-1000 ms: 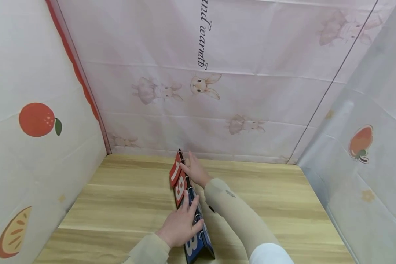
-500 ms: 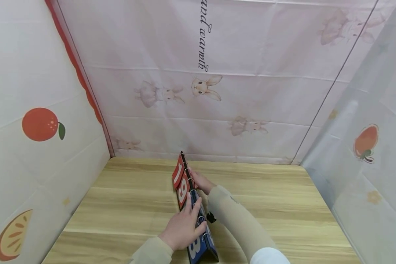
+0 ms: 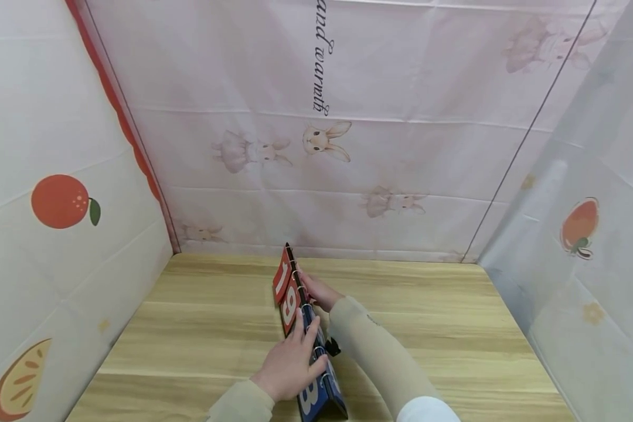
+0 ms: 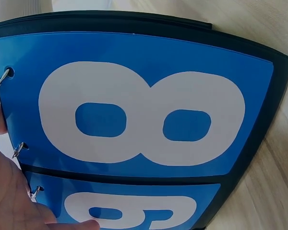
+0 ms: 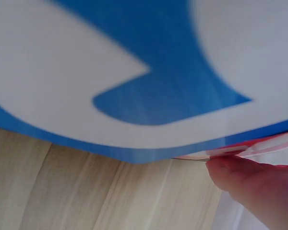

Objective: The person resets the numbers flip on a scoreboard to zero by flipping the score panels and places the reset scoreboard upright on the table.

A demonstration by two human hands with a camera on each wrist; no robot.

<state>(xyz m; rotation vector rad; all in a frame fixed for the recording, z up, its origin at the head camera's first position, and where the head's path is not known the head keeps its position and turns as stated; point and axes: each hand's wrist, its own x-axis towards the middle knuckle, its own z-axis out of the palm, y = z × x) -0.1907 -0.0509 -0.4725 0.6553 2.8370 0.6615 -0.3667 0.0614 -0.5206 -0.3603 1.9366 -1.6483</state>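
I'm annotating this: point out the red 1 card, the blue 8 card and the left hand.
Red 1 card [image 3: 282, 279], head view, on the numeral.
Blue 8 card [image 4: 144, 117], left wrist view, numeral's centre.
Left hand [image 3: 290, 363], head view, its back.

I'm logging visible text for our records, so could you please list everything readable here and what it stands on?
"and warmth": pink backdrop
"1": far red card
"9" or "6": near red card, too slanted to tell
"8": end blue card
"9", rings taken as top: next blue card, partly cut off
Number on far-side blue card: cut off, cannot tell
Mark on right sleeve: too small
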